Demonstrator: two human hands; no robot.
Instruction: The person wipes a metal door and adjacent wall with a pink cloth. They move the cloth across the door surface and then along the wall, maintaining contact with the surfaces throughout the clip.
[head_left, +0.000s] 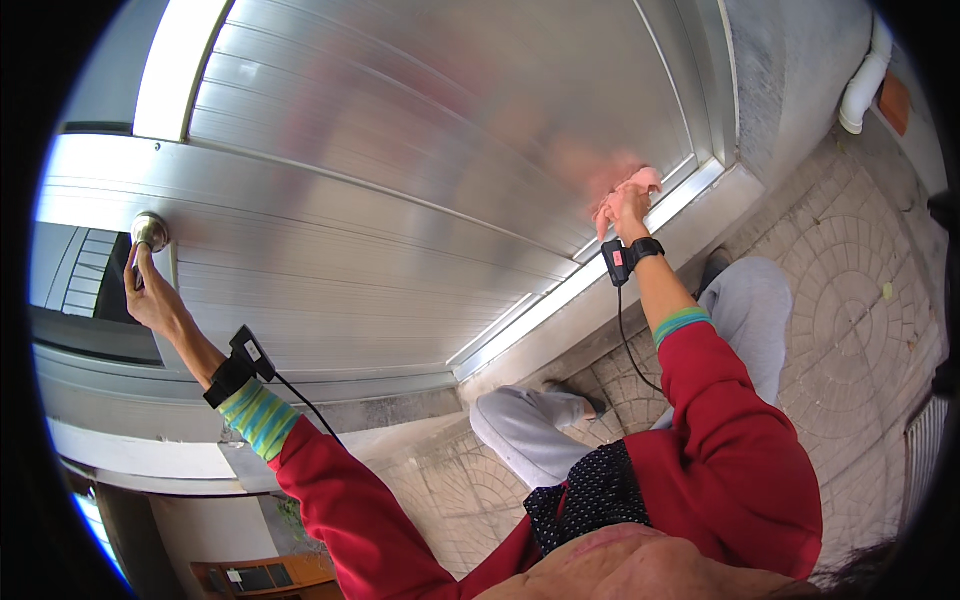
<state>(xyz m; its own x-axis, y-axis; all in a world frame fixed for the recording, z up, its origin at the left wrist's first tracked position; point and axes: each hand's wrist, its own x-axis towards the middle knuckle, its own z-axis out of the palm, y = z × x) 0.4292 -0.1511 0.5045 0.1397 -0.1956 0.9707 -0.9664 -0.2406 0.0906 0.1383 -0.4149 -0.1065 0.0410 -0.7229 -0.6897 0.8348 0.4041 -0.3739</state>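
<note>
A ribbed, shiny metal door (390, 202) fills the space before me, its surface blurred with reflections. At the door's edge on the left, my left hand (156, 296) has its fingers on a round metal doorknob (150, 229). Low on the right side of the door, my right hand (634, 210) presses a crumpled pink cloth (626, 191) against the panel, just above the bottom frame. Part of the cloth is hidden under my fingers.
A metal sill (600, 259) runs along the door's foot above a stone step (517, 352). Patterned paving (847, 300) lies below. A white drainpipe (866, 82) comes down at the upper right. Black cables (626, 337) hang from both wrist devices.
</note>
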